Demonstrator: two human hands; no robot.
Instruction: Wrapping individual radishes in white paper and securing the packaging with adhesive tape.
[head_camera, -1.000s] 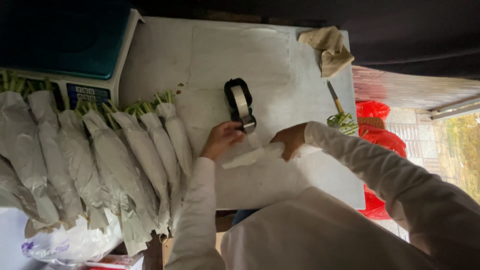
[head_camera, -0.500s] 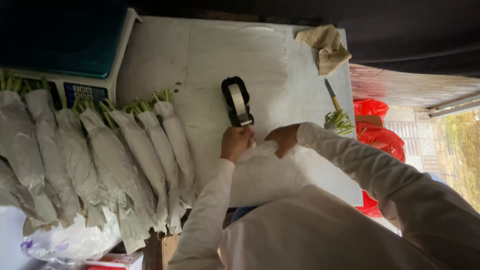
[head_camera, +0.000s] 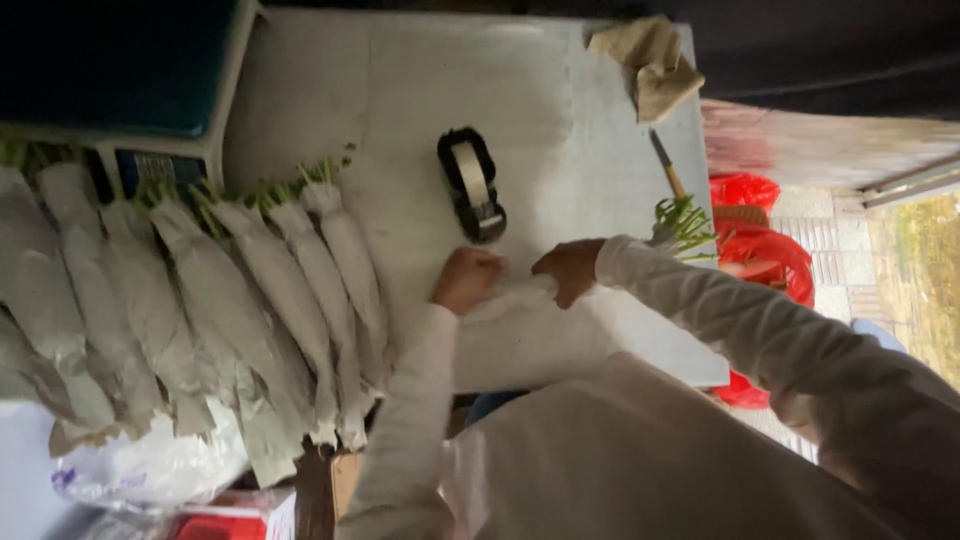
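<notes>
On the surface (head_camera: 560, 120), both hands grip one paper bundle (head_camera: 515, 293): left hand (head_camera: 466, 279), right hand (head_camera: 570, 270). At twelve o'clock sits a tape dispenser (head_camera: 470, 185); at nine, wrapped greens (head_camera: 290, 290).

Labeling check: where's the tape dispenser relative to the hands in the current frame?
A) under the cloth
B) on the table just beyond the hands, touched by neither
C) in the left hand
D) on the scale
B: the dispenser sits on the table past the left hand and right hand, which both rest on the paper wrap.
</notes>
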